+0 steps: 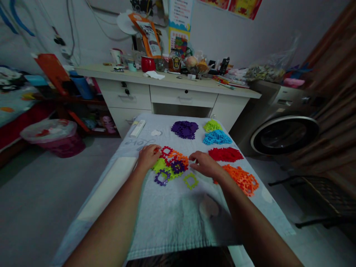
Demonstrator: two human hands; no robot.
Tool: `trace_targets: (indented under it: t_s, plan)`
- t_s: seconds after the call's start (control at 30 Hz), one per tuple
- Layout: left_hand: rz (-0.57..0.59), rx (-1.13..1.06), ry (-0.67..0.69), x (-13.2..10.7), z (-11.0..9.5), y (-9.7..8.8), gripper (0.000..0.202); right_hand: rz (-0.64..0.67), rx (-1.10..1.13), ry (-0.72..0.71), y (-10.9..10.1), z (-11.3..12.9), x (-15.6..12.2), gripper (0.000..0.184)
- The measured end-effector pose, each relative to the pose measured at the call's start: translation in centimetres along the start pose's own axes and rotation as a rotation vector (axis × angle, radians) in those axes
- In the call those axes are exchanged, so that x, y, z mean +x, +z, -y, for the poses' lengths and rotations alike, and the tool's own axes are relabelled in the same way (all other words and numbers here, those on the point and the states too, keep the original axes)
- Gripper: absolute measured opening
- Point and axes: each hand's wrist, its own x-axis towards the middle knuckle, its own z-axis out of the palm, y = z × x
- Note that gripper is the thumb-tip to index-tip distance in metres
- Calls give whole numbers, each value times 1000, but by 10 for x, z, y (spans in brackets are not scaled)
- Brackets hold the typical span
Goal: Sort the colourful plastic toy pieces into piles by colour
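Observation:
A mixed heap of notched plastic building pieces lies mid-table, with lime green pieces (159,164), red square frames (166,151), orange pieces (183,159) and purple pieces (162,177). My left hand (148,157) is at the heap's left side, its fingers curled together beside a red frame; what they pinch, if anything, is hidden. On the opposite side, my right hand (205,164) hovers near the orange pieces, thumb and fingers apart, nothing visible between them. A single lime green square frame (190,181) lies below it.
Sorted piles sit farther off: purple (184,129), lime green (211,125), blue (217,137), red (225,154) and orange (241,179). A white box (138,128) rests at the table's far left. Beyond are a cluttered desk (183,97) and a washing machine (274,118).

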Motion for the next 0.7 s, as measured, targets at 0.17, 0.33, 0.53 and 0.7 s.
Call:
trace_targets:
  t_s: [0.17,0.33,0.53,0.7]
  plan:
    - [-7,3,0,0,-3,-2,27,-3,-39,-121,33,20,11,47]
    - [-8,19,-8,0,-2,0,27,-22,-48,-165,41,18,11,41]
    - [-4,25,-6,0,-1,0,28,-66,10,-186,42,18,8,21]
    - [2,29,8,-1,-3,-1,27,-169,56,-56,31,6,15,23]
